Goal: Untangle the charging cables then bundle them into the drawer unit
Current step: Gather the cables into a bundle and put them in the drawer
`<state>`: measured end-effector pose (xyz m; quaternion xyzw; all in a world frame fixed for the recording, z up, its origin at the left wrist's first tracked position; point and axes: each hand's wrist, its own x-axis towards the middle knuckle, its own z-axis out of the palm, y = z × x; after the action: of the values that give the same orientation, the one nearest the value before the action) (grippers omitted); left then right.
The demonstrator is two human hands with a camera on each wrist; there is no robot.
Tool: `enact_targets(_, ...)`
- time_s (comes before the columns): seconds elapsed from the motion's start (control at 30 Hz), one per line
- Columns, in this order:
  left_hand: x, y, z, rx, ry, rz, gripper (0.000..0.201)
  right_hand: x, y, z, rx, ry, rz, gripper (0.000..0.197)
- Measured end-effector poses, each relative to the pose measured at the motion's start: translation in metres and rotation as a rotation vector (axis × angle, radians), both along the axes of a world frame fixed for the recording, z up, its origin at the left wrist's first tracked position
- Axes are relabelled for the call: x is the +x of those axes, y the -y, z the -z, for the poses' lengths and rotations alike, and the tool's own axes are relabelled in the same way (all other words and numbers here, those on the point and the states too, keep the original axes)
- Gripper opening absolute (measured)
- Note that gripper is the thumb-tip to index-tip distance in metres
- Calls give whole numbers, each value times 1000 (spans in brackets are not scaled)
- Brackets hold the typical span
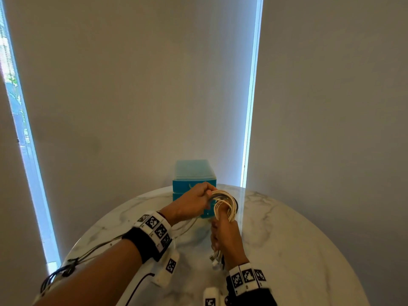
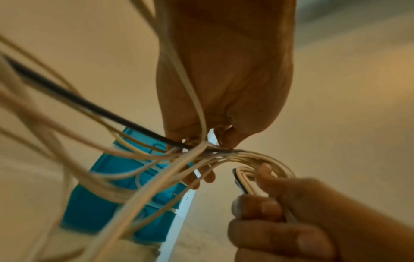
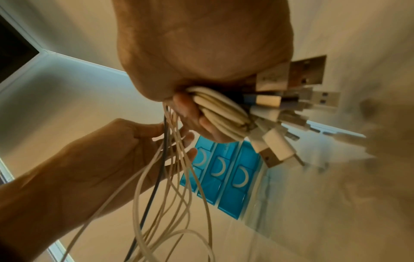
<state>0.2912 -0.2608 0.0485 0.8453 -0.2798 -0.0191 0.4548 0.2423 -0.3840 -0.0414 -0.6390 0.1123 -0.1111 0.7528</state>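
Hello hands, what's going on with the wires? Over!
Right hand grips the folded cable bundle, plugs sticking out. Left hand pinches the loose strands, winding. Blue drawer unit behind, drawers closed. Nothing blocking.

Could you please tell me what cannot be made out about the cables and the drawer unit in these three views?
- Drawer unit: in the head view the left hand and the cable coil hide its front.
- Cable count: strands overlap and blur in the left wrist view.
- Loose cable ends: cut off by the bottom edge in the right wrist view.
- Right hand: its fingers hide the coil's lower part.
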Motion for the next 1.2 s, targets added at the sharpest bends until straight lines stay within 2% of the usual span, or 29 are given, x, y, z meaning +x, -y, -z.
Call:
enact_targets(0.13,7,0,5,338,100,-59,22,-3,-4,-4,56,16,-24,59)
enact_targets(0.23,18,1,6,399,136,-135,24,-4,-7,-6,57,103,-88,50)
enact_targets(0.33,13,4,4,234,86,-132,21,0,-5,-2,-22,140,-38,36)
enact_targets(0.4,3,3,4,128,31,-98,23,4,-5,1,-36,145,12,34)
enact_targets(0.5,-2,5,6,107,-99,-85,27,7,-5,3,-52,189,119,43)
enact_targets(0.57,-3,5,3,-5,-333,-101,23,4,-4,0,-19,219,81,41)
enact_targets(0.63,-2,0,2,-120,-532,16,26,-1,-4,-2,62,225,39,43)
enact_targets(0.7,-2,-4,4,-204,-675,138,31,-3,-4,-1,111,194,67,54)
enact_targets(0.77,-6,-5,11,-234,-751,125,32,-4,-3,-2,50,119,103,64)
enact_targets(0.9,-12,-8,20,-281,-801,95,31,-6,1,-5,-11,35,53,65)
enact_targets(0.97,-12,-8,14,-313,-723,41,22,-6,1,-3,-9,50,44,67)
enact_targets(1.07,-6,-7,-5,-193,-357,-127,20,-3,-1,-3,-58,52,63,53)
enact_targets(1.13,-7,-5,-19,28,-71,-84,35,-2,-3,-5,-73,63,64,45)
enact_targets(1.2,-11,-1,-29,369,175,49,52,1,-2,-2,-138,86,75,38)
